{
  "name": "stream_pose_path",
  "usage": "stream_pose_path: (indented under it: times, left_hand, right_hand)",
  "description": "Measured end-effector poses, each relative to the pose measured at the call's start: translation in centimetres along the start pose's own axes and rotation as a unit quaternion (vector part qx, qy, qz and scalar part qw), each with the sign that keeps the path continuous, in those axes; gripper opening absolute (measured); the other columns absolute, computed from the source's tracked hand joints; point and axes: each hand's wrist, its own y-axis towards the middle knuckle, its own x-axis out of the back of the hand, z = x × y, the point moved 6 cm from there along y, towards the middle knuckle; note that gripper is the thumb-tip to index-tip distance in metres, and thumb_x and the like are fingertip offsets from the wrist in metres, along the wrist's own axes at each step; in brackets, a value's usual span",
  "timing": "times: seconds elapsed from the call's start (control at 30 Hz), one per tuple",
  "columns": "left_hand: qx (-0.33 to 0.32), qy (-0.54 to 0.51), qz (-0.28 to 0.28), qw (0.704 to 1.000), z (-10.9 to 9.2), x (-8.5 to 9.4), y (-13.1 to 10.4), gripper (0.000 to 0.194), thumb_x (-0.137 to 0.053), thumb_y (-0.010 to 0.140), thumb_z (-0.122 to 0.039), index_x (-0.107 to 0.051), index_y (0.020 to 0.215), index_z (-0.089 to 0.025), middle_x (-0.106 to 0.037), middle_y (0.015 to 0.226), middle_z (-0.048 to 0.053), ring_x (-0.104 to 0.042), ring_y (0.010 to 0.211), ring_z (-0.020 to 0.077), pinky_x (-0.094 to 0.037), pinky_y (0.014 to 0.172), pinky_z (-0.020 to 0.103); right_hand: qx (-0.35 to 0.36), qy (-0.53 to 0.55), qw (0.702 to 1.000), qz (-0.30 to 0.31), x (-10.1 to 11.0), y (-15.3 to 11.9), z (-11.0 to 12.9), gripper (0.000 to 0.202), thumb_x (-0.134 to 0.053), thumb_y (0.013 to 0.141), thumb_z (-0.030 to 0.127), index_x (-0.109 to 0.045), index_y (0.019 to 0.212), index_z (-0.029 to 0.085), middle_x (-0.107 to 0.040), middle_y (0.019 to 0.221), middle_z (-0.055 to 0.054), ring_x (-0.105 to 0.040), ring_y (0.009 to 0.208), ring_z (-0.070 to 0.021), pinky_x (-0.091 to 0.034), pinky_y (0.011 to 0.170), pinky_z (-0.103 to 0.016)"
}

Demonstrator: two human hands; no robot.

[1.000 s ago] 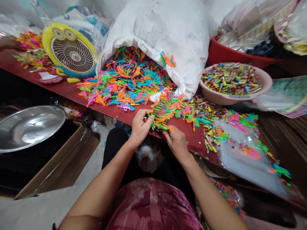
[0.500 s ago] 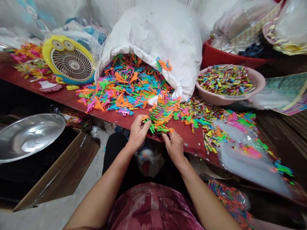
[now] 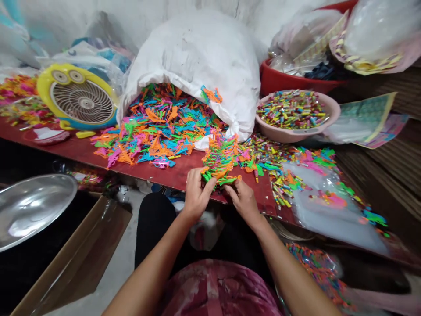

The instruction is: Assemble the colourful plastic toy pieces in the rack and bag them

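In front of me, a stacked row of small orange and green plastic toy pieces [image 3: 222, 158] reaches from the white sack toward the table's front edge. My left hand [image 3: 196, 193] is closed at the row's near left end, thumb and fingers on green and orange pieces. At the near right end, my right hand [image 3: 244, 197] pinches more of them; its fingertips are partly hidden. Behind lies a loose heap of similar pieces [image 3: 158, 127], blue, pink, orange and green, some gun-shaped, spilling from the sack [image 3: 197, 48].
A yellow cartoon fan [image 3: 86, 103] stands left on the red table [image 3: 148, 173]. Right are a pink basin [image 3: 296, 134] of small wrapped sticks, loose sticks [image 3: 279, 184] and clear plastic bags [image 3: 332, 219]. Below left, a metal bowl [image 3: 39, 206] rests over a cardboard box [image 3: 88, 254].
The view has shifted, so most of the background appears further left. Both hands stay on the near end of the row, with my left thumb now further across the pieces.
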Motion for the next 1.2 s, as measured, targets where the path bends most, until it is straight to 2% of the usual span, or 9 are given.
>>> stream_pose_path:
  times: [0.2,0.37,0.47,0.57,0.67,0.77,0.97,1.07,1.2]
  left_hand:
    - [-0.071,-0.019,0.074,0.995,-2.9,-4.8,-2.0,0.046,-0.055,0.093,-0.027,-0.047,0.139,-0.024,-0.059,0.125,0.012,-0.053,0.118,0.0252,-0.042,0.104,0.043]
    - [-0.111,-0.075,0.169,0.977,-5.2,-11.0,-2.6,0.061,-0.05,0.092,-0.019,-0.036,0.15,-0.025,-0.052,0.143,0.014,-0.047,0.134,0.0269,-0.038,0.112,0.048]
    - [-0.118,-0.114,0.201,0.966,-5.8,-13.2,-3.1,0.055,-0.046,0.094,-0.017,-0.042,0.148,-0.026,-0.046,0.151,0.012,-0.044,0.14,0.0251,-0.038,0.116,0.046]
    - [-0.096,-0.115,0.152,0.977,-4.6,-13.0,-3.3,0.042,-0.046,0.095,-0.017,-0.057,0.134,-0.026,-0.057,0.138,0.011,-0.054,0.129,0.0225,-0.045,0.11,0.043]
    - [-0.081,-0.075,0.087,0.99,-2.8,-11.9,-3.1,0.028,-0.049,0.094,-0.015,-0.067,0.115,-0.023,-0.068,0.11,0.009,-0.063,0.106,0.0201,-0.053,0.096,0.04]
    - [-0.106,-0.025,0.146,0.983,-2.2,-12.7,-2.3,0.028,-0.051,0.093,-0.013,-0.067,0.115,-0.02,-0.068,0.102,0.008,-0.063,0.097,0.0191,-0.053,0.089,0.036]
    - [-0.112,0.018,0.212,0.971,-2.1,-14.6,-1.0,0.021,-0.055,0.09,-0.013,-0.07,0.104,-0.02,-0.07,0.092,0.005,-0.063,0.088,0.019,-0.05,0.085,0.036]
    - [-0.051,-0.014,0.122,0.991,-1.4,-13.0,0.0,0.013,-0.063,0.086,-0.02,-0.065,0.099,-0.019,-0.064,0.092,0.003,-0.062,0.085,0.0171,-0.052,0.08,0.032]
    - [0.026,-0.039,-0.052,0.998,1.0,-9.4,3.7,0.053,-0.073,0.081,-0.039,-0.052,0.125,-0.019,-0.055,0.122,0.01,-0.058,0.11,0.0211,-0.048,0.098,0.036]
  right_hand:
    - [-0.158,0.14,0.976,-0.049,4.6,-1.5,-4.9,0.019,-0.063,0.087,0.038,-0.063,0.096,0.021,-0.063,0.076,0.001,-0.059,0.068,-0.0154,-0.051,0.066,-0.028]
    - [-0.288,0.28,0.895,-0.193,8.1,-1.9,-10.5,0.032,-0.075,0.069,0.045,-0.061,0.082,0.02,-0.061,0.07,0.004,-0.057,0.06,-0.0126,-0.053,0.056,-0.026]
    - [-0.327,0.33,0.854,-0.233,9.4,-1.4,-12.7,0.036,-0.078,0.06,0.046,-0.061,0.075,0.019,-0.062,0.068,0.004,-0.057,0.058,-0.0115,-0.053,0.057,-0.026]
    - [-0.341,0.348,0.843,-0.226,9.9,-1.5,-13.4,0.037,-0.079,0.058,0.044,-0.064,0.079,0.017,-0.066,0.074,0.001,-0.061,0.063,-0.0131,-0.054,0.061,-0.028]
    - [-0.322,0.296,0.862,-0.258,10.4,-3.2,-12.6,0.039,-0.076,0.065,0.042,-0.067,0.094,0.018,-0.07,0.09,-0.003,-0.064,0.074,-0.0158,-0.055,0.067,-0.03]
    - [-0.299,0.178,0.89,-0.296,10.7,-5.5,-10.5,0.027,-0.067,0.079,0.039,-0.066,0.098,0.02,-0.068,0.084,-0.002,-0.062,0.071,-0.0152,-0.052,0.067,-0.029]
    - [-0.215,-0.048,0.964,-0.148,8.3,-4.6,-6.3,0.012,-0.062,0.086,0.028,-0.067,0.078,0.02,-0.064,0.075,-0.002,-0.056,0.07,-0.0149,-0.042,0.068,-0.027]
    - [-0.224,-0.105,0.958,-0.147,7.6,-3.7,-6.4,0.022,-0.064,0.086,0.029,-0.061,0.066,0.02,-0.061,0.067,-0.001,-0.053,0.065,-0.0141,-0.037,0.064,-0.027]
    - [-0.232,-0.077,0.959,-0.145,7.3,-3.4,-7.3,0.024,-0.065,0.086,0.032,-0.062,0.065,0.02,-0.061,0.066,-0.001,-0.053,0.063,-0.0142,-0.034,0.06,-0.026]
